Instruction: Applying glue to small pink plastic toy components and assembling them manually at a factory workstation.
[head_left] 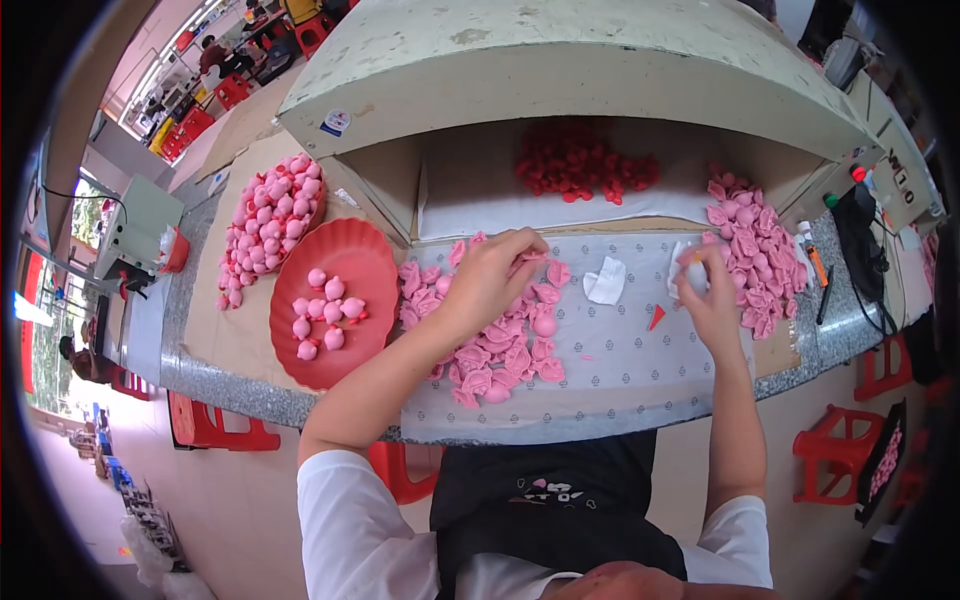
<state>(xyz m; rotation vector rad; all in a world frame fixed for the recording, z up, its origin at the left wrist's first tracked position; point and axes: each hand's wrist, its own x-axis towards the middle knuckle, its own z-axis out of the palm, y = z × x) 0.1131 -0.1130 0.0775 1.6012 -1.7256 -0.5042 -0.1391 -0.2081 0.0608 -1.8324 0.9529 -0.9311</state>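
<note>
My left hand [490,275] is closed in a pinch above a heap of pink ruffled rubbery pieces [505,360] on the printed white sheet [620,390]. A small pink piece shows at its fingertips, partly hidden by them. My right hand [712,300] is wrapped round a small whitish bottle [692,272], mostly covered by the fingers. Between the hands lie a crumpled white tissue [605,281] and a small red triangular piece [656,317]. Beyond my right hand is another heap of pink ruffled pieces [755,255].
A red scalloped plate [290,350] at the left holds several pink round figures. More such figures [270,215] are piled behind it. A pale green metal box [600,85] overhangs a pile of red pieces [585,170]. An orange-and-white tube [815,260] and a black pen [825,297] lie at the right.
</note>
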